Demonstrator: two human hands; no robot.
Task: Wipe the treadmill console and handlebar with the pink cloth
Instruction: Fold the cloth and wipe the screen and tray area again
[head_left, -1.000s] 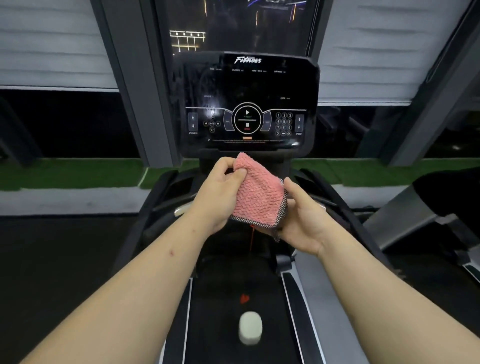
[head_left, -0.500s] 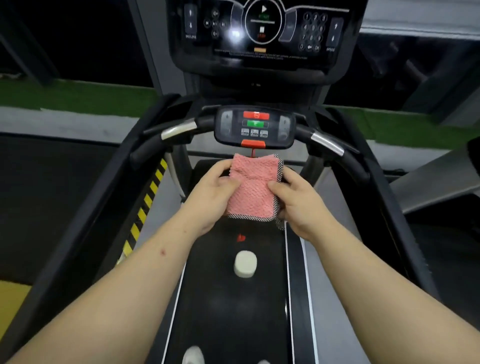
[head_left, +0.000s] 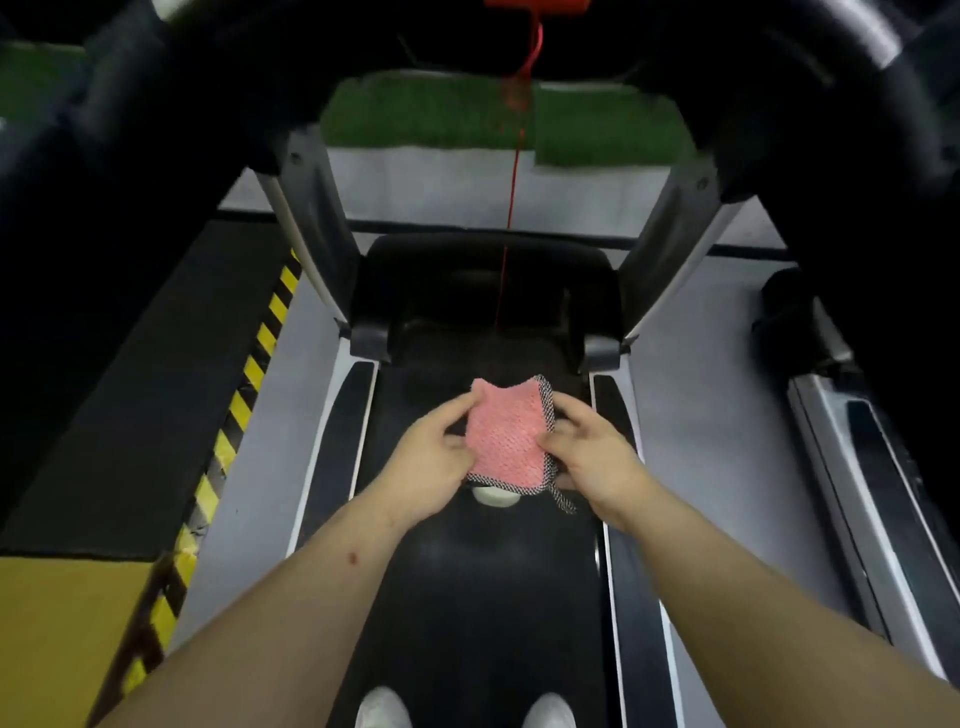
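Observation:
The pink cloth (head_left: 506, 431), folded and edged in black-and-white checks, is held low over the black treadmill belt (head_left: 467, 597). My left hand (head_left: 428, 462) pinches its left edge and my right hand (head_left: 592, 457) grips its right edge. The dark curved handlebar (head_left: 779, 78) arches across the top of the view, blurred. The console is out of frame; only the red safety clip (head_left: 535, 4) and its red cord (head_left: 511, 208) hang down from the top edge.
A small white object (head_left: 496, 498) lies on the belt just under the cloth. Grey uprights (head_left: 311, 234) stand either side of the motor cover (head_left: 488, 291). Yellow-black hazard tape (head_left: 244, 395) runs on the left floor. Another machine's rail (head_left: 852, 441) is at right. White shoe tips (head_left: 382, 709) show at bottom.
The view has tipped steeply down, so the console has left the frame. Both hands have lowered the cloth from in front of the console to above the belt, still gripping it.

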